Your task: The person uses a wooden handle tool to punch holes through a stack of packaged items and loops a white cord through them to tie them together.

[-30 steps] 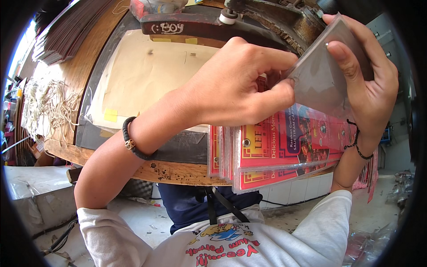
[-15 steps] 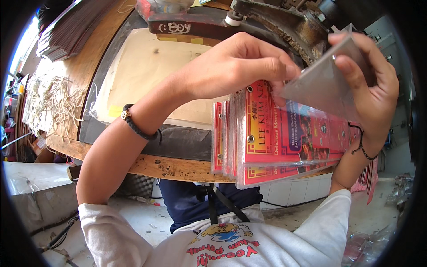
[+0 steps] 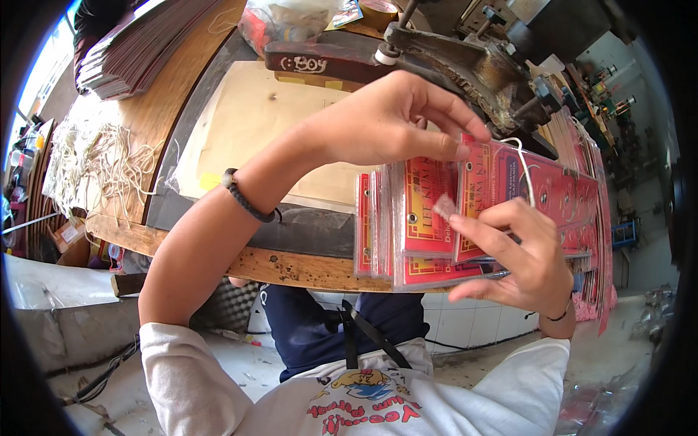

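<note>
My left hand [image 3: 411,120] pinches the top left corner of a red and yellow laminated card [image 3: 471,196] between thumb and fingers. A metal eyelet shows on the card. From its upper edge a white cord [image 3: 527,167] curves down to the back of my right hand [image 3: 520,251]. That hand is in front of the card, thumb and index finger spread wide. A pale, translucent scrap or wrap [image 3: 444,206] sits at the index fingertip. Beneath lies a stack of similar cards [image 3: 425,240], overhanging the table's front edge. The right hand's curled fingers are partly hidden.
Behind the cards stands a metal machine with a dark arm [image 3: 305,62]. A beige sheet [image 3: 251,109] lies on the wooden table [image 3: 305,270]. To the left are a heap of white cords [image 3: 91,156] and stacked sheets [image 3: 142,54]. More red cards [image 3: 582,196] are piled at right.
A grey, translucent sheet that was between my hands is out of sight. The right hand has moved down and opened. A red card with a white cord is now at the left hand.
</note>
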Demonstrator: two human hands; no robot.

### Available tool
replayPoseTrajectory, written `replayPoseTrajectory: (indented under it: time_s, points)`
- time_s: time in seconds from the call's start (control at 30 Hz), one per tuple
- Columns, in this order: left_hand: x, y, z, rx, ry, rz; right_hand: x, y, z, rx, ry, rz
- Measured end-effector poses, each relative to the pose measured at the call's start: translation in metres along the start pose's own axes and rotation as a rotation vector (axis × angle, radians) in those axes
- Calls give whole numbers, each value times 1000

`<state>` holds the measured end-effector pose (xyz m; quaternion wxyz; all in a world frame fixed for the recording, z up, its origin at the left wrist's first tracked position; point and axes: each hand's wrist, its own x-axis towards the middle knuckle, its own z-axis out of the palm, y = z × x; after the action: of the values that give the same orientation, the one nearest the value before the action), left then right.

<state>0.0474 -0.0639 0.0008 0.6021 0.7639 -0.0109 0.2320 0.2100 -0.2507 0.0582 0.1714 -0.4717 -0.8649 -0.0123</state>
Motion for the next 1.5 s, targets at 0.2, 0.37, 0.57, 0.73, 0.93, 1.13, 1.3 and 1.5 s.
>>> replayPoseTrajectory:
  time_s: [0.2, 0.37, 0.57, 0.73, 0.93, 1.13, 1.3, 1.5]
  points:
    - [4, 1, 1, 8, -1, -24, -3, 22, -31, 64, 111, 40]
    - [3, 7, -8, -69, -38, -26, 21, 41, -35, 252, 221, 50]
    - [-1, 9, -24, -86, -76, -64, 36, 57, 8, 325, 276, -53]
    - [-2, 8, -26, -71, -109, -85, 21, 58, 14, 532, 322, 58]
    - [-1, 4, -25, -83, -139, -43, 18, 62, 18, 628, 335, -20]
    - [-3, 3, -28, -44, -164, -22, 20, 63, 23, 586, 347, -109]
    - [-5, 7, -28, -6, -161, -28, 18, 61, 24, 513, 323, -189]
    - [1, 4, -24, 209, -141, 46, 16, 53, 29, 230, 216, -223]
